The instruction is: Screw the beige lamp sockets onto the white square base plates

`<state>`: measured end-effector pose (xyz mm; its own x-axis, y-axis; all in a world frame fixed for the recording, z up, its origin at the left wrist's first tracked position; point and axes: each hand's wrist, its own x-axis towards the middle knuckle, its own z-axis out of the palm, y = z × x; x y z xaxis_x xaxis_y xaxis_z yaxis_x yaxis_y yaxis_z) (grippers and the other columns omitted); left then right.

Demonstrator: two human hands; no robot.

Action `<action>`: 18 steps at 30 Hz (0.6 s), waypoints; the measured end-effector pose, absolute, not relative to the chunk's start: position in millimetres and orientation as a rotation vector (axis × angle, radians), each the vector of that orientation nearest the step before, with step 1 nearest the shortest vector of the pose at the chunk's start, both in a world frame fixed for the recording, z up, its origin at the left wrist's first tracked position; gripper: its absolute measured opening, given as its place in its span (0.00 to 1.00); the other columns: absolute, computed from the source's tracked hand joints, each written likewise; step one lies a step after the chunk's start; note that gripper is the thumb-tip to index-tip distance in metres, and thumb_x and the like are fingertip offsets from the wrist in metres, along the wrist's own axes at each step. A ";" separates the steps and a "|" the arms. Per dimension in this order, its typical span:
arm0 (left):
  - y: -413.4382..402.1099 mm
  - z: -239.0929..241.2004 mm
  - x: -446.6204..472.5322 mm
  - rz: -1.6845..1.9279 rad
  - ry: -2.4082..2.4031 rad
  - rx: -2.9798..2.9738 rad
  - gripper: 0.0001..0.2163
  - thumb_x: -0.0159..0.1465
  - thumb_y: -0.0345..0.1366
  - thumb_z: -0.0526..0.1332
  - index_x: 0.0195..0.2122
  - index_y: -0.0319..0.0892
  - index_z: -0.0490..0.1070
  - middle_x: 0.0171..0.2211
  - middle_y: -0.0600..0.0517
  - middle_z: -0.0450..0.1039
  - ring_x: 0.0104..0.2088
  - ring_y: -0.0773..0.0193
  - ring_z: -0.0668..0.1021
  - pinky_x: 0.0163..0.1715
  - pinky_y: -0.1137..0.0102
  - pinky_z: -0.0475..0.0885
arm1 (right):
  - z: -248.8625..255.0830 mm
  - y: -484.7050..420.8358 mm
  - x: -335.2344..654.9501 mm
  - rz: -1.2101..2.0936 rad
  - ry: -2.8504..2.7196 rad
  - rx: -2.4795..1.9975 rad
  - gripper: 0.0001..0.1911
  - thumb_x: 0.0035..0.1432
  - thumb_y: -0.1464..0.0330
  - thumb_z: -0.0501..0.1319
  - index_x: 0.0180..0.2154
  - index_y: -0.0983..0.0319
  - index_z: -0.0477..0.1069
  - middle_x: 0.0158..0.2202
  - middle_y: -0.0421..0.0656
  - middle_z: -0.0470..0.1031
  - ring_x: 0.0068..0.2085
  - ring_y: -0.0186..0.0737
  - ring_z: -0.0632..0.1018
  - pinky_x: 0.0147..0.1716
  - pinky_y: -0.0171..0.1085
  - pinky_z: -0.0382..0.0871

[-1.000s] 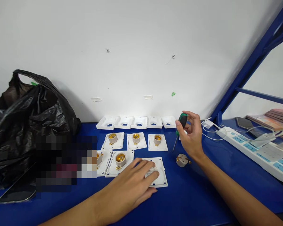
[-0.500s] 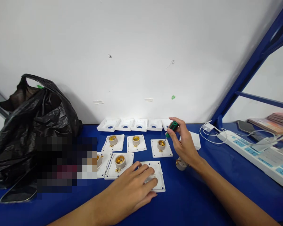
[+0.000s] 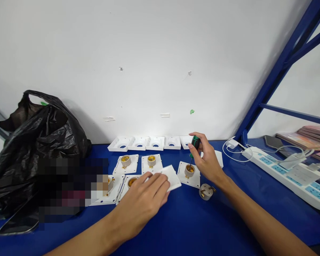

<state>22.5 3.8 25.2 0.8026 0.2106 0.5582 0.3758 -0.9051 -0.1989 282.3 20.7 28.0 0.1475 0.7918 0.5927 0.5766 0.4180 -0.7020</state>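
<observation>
My right hand point(image 3: 208, 161) grips a green-handled screwdriver point(image 3: 194, 145), its tip down inside the brass socket of a white square lamp-holder plate point(image 3: 188, 174). My left hand point(image 3: 141, 202) holds a bare white square plate point(image 3: 171, 176) lifted and tilted above the blue table point(image 3: 197, 224). Under and left of this hand lie more socket plates point(image 3: 152, 163), one partly hidden by my fingers. A loose beige socket body point(image 3: 206, 191) lies on the table by my right wrist.
A row of white cover plates point(image 3: 146, 143) lines the wall. A black plastic bag point(image 3: 34, 142) fills the left side, with a dark phone-like slab point(image 3: 18, 222) in front. A white power strip point(image 3: 288, 174) with cables and a blue shelf frame point(image 3: 277, 71) stand right.
My right hand brought the screwdriver down from mid-air and into the socket, dragging that plate nearer. My left hand lifted the bare plate off the table and moved it up and left.
</observation>
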 end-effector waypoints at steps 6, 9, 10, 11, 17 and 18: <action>45.2 34.1 51.7 -0.464 -0.635 -2.703 0.12 0.72 0.18 0.52 0.50 0.36 0.69 0.51 0.38 0.78 0.53 0.46 0.81 0.51 0.53 0.74 | 31.9 18.2 281.3 0.695 -1.496 -1.095 0.17 0.68 0.57 0.65 0.54 0.54 0.69 0.31 0.34 0.68 0.27 0.36 0.78 0.26 0.38 0.77; 56.2 18.1 63.9 -0.423 -0.672 -2.761 0.10 0.71 0.19 0.55 0.48 0.36 0.70 0.48 0.40 0.79 0.49 0.47 0.83 0.52 0.51 0.75 | 34.7 17.4 280.0 0.891 -1.476 -0.998 0.19 0.65 0.55 0.68 0.53 0.54 0.69 0.34 0.34 0.70 0.26 0.35 0.81 0.27 0.39 0.80; 57.4 12.3 65.4 -0.418 -0.651 -2.790 0.08 0.72 0.21 0.56 0.48 0.37 0.70 0.48 0.40 0.79 0.50 0.47 0.83 0.53 0.52 0.76 | 35.2 17.9 280.0 0.908 -1.467 -0.972 0.20 0.64 0.55 0.69 0.52 0.55 0.70 0.35 0.34 0.70 0.26 0.34 0.81 0.28 0.39 0.81; 57.6 7.4 65.6 -0.421 -0.633 -2.817 0.07 0.73 0.23 0.57 0.49 0.37 0.70 0.50 0.40 0.79 0.52 0.48 0.83 0.55 0.52 0.76 | 35.4 18.7 280.1 0.910 -1.455 -0.954 0.20 0.64 0.55 0.69 0.52 0.55 0.70 0.34 0.34 0.71 0.25 0.34 0.80 0.27 0.39 0.81; 42.4 4.2 54.9 -0.540 -0.575 -3.061 0.22 0.71 0.17 0.52 0.64 0.38 0.65 0.67 0.41 0.71 0.66 0.54 0.75 0.65 0.56 0.72 | 32.5 26.4 284.2 0.814 -1.335 -0.953 0.22 0.64 0.54 0.69 0.53 0.56 0.68 0.33 0.34 0.73 0.24 0.34 0.80 0.21 0.34 0.74; 37.2 5.9 53.1 -0.580 -0.580 -3.114 0.23 0.72 0.18 0.52 0.65 0.40 0.64 0.68 0.42 0.70 0.68 0.54 0.73 0.66 0.56 0.71 | 31.8 27.4 285.0 0.794 -1.316 -0.956 0.22 0.64 0.54 0.69 0.53 0.56 0.68 0.33 0.34 0.73 0.24 0.34 0.80 0.20 0.34 0.74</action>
<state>53.1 37.2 5.9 0.8705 0.3617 0.3338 0.3334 -0.9322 0.1405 285.0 27.4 31.8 0.1078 0.9011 0.4200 0.0488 0.4171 -0.9075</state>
